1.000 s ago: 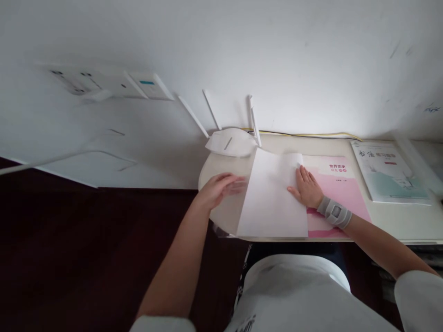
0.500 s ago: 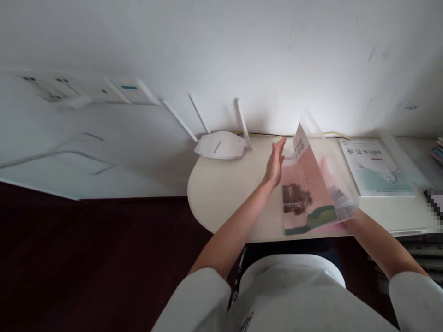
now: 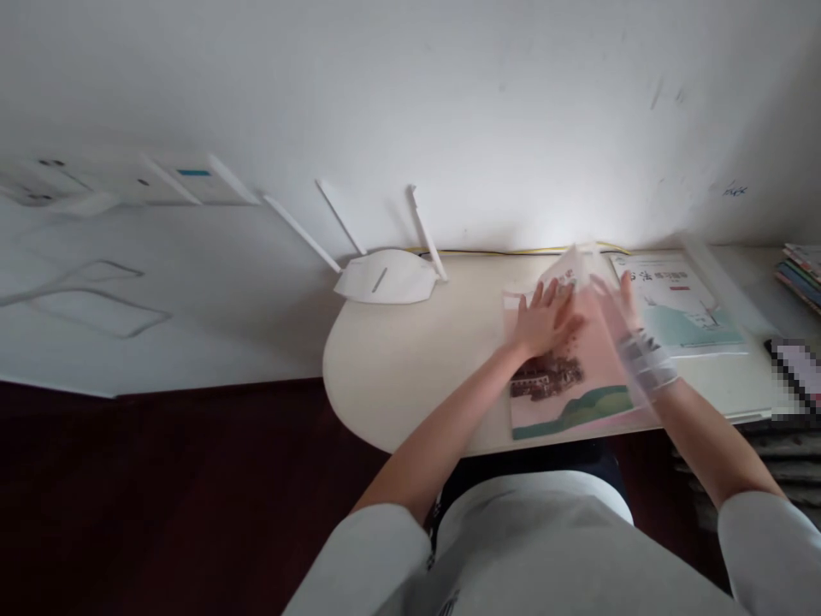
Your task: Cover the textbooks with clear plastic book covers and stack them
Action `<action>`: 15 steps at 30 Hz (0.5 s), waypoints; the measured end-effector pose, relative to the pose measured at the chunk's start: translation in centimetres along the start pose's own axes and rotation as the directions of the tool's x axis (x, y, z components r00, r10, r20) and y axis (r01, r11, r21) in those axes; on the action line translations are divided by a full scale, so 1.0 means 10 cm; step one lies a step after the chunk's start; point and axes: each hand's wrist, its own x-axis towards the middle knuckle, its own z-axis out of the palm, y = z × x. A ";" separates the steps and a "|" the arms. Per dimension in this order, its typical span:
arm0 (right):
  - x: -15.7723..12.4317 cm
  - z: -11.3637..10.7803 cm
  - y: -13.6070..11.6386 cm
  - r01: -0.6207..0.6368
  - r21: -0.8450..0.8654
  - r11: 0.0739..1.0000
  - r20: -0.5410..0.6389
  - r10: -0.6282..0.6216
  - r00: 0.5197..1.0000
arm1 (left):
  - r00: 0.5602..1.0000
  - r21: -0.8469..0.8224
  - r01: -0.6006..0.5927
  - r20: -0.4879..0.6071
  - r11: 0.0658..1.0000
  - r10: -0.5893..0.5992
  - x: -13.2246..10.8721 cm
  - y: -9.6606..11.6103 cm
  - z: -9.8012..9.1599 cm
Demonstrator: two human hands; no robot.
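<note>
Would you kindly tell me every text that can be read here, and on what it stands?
"书法", probably, on the green-and-white book; its other print is too blurred.
Pink book: cover lettering too blurred to read.
Wall: blue scribble, illegible.
Shirt: dark print, illegible.

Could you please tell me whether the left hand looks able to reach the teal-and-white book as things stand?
Probably not directly: the left hand appears spread on the pink book, and the right hand is between it and the teal-and-white book.
</note>
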 end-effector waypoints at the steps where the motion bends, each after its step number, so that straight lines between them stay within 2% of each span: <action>1: 0.02 -0.16 0.03 -0.041 0.057 0.997 -0.061 0.045 0.997 | 0.994 0.077 -0.019 0.113 0.997 0.011 0.01 0.02 0.04; 3: -0.02 -0.46 0.06 -0.094 0.126 0.988 -0.225 0.121 0.967 | 0.961 0.197 -0.056 0.277 0.979 -0.001 0.02 0.03 0.14; 5: -0.18 -0.62 0.01 -0.062 -0.005 0.998 -0.297 0.057 0.953 | 0.943 0.277 -0.087 0.333 0.957 -0.011 0.05 0.02 0.20; 6: -0.30 -0.61 -0.05 -0.008 -0.141 0.990 -0.258 -0.029 0.966 | 0.943 0.302 -0.094 0.333 0.949 -0.013 0.07 0.00 0.21; 7: -0.44 -0.56 -0.12 0.075 -0.295 0.952 -0.157 -0.126 0.980 | 0.946 0.315 -0.094 0.325 0.944 -0.014 0.10 -0.02 0.21; 8: -0.60 -0.45 -0.20 0.176 -0.434 0.883 -0.031 -0.210 0.977 | 0.950 0.322 -0.088 0.312 0.943 -0.018 0.13 -0.05 0.19; 10: -0.90 -0.16 -0.35 0.331 -0.631 0.702 0.190 -0.273 0.943 | 0.961 0.342 -0.059 0.275 0.938 -0.040 0.21 -0.12 0.12; 12: -1.13 0.11 -0.40 0.449 -0.703 0.551 0.380 -0.243 0.892 | 0.973 0.381 -0.005 0.215 0.924 -0.084 0.27 -0.20 0.04; 13: -1.20 0.19 -0.38 0.466 -0.727 0.505 0.428 -0.198 0.882 | 0.977 0.407 0.035 0.177 0.913 -0.117 0.30 -0.24 0.00; 15: -1.25 0.25 -0.28 0.425 -0.784 0.452 0.433 -0.092 0.897 | 0.977 0.450 0.115 0.108 0.885 -0.182 0.33 -0.32 -0.08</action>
